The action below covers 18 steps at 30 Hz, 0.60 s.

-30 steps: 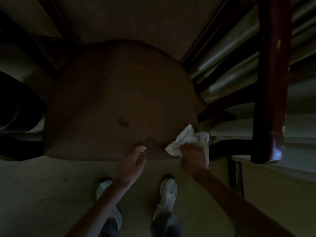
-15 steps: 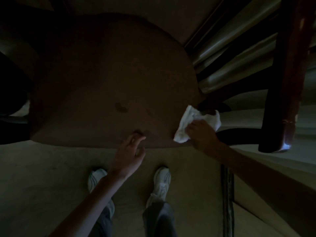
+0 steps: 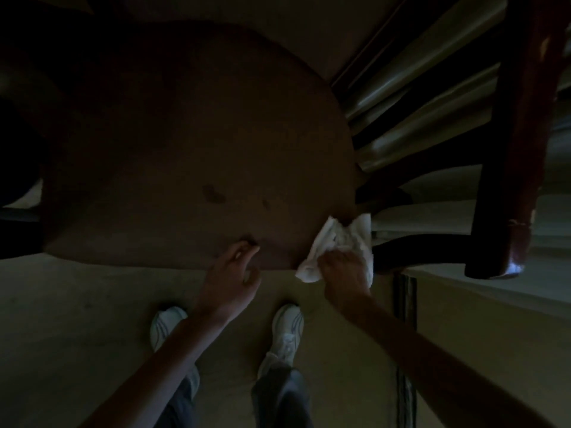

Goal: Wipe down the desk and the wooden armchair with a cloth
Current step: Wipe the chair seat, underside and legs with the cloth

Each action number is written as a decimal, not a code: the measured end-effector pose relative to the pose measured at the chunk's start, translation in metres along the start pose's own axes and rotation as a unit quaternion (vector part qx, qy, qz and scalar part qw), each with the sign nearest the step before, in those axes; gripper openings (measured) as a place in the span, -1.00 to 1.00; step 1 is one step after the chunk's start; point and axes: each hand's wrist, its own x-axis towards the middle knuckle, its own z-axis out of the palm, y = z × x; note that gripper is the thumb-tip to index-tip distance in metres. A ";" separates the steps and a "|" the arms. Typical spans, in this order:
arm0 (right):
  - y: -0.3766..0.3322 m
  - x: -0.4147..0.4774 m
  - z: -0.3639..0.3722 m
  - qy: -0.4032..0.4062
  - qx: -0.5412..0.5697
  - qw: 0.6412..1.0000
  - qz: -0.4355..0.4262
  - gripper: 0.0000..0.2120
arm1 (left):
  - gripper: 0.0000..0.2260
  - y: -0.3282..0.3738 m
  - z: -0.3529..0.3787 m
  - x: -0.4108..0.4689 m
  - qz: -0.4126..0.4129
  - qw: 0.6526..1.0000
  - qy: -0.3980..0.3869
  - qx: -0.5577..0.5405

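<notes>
I look straight down on the wooden armchair's brown seat (image 3: 185, 143), rounded at its far side and marked with a few dark stains. My right hand (image 3: 344, 270) grips a crumpled white cloth (image 3: 336, 239) pressed against the seat's front right corner. Its dark red right armrest (image 3: 519, 134) runs down the right of the view. My left hand (image 3: 234, 273) hovers at the seat's front edge, fingers loosely curled and apart, holding nothing. The desk is not in view.
My two white shoes (image 3: 287, 329) stand on the pale floor just in front of the seat. Dark rails and spindles (image 3: 411, 97) of the chair cross the gap between seat and right armrest. The left side lies in deep shadow.
The right hand with the cloth went up along the seat's right edge, then came back down to the front right corner. The left hand stayed at the front edge.
</notes>
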 end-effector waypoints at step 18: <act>0.049 0.043 -0.037 0.024 -0.099 0.992 -0.072 -0.66 | -0.55 -0.007 0.010 0.003 0.051 0.996 0.025 0.066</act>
